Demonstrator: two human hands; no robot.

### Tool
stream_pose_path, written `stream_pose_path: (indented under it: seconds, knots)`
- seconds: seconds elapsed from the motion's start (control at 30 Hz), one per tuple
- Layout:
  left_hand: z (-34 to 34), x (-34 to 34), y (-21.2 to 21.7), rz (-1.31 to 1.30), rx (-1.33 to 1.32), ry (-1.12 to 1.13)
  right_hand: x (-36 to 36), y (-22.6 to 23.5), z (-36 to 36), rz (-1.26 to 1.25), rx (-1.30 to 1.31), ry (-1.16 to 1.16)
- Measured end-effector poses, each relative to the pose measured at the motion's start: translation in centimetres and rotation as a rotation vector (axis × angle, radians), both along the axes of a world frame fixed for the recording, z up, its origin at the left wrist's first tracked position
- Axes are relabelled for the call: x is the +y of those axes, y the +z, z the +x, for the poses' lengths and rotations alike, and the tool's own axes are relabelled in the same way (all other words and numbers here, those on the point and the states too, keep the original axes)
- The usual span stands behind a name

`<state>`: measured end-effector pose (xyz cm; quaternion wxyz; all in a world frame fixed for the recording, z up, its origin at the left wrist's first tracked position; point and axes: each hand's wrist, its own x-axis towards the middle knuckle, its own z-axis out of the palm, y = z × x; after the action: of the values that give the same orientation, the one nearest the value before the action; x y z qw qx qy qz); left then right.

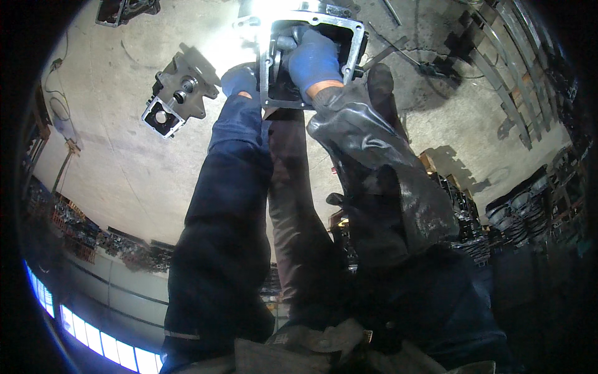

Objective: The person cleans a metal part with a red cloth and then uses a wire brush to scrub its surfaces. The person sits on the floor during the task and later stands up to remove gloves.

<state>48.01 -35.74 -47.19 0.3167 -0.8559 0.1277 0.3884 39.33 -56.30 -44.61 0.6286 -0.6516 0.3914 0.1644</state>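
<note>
A large open metal housing [265, 75] with a rectangular bolt-hole flange stands at the top middle. My right hand [314, 59], in a blue glove, reaches inside it with fingers curled. A short grey cylindrical part [287, 43] shows beside the thumb side of that hand; the fingertips, and whatever they hold, are hidden. Against the housing's left outer side lies my left hand [238, 80], also blue-gloved and bent inward as if round the wall. Glare and the housing hide its fingertips.
To the left, a smaller grey gearbox casing [180, 93] lies on the concrete floor [143, 174]. Another metal part [128, 9] sits at the upper left edge. Long metal bars [511, 75] lie at the right, near a dark tool [436, 70]. Stacked parts [529, 199] line the lower right.
</note>
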Motion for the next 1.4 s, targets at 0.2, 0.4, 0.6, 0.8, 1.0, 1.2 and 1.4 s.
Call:
stream_pose_path:
  seconds: [0.2,0.4,0.6,0.8,1.0,1.2,1.4]
  knots:
    - [-0.7,0.6,-0.9,0.076,0.058,-0.146,0.7,-0.8,-0.6,-0.073,-0.012,0.153]
    - [-1.3,0.3,-0.6,0.083,0.093,-0.217,1.2,-1.6,-1.6,-0.064,0.027,0.377]
    - [-1.5,-0.7,-0.4,0.109,0.077,-0.099,0.2,-1.9,-1.9,0.021,0.07,0.424]
    - [-1.3,-1.4,0.5,0.129,0.123,-0.302,0.0,-1.3,-1.4,0.001,0.055,0.398]
    - [-0.5,-1.7,0.3,0.165,0.143,-0.076,-0.4,-1.6,-0.8,-0.02,-0.008,0.497]
    - [-0.8,-0.2,0.9,-0.027,0.062,-0.363,0.0,-1.2,0.5,-0.1,-0.084,0.557]
    - [-1.4,-0.6,1.8,0.115,0.056,-0.201,0.3,-0.4,-1.1,-0.059,-0.069,0.494]
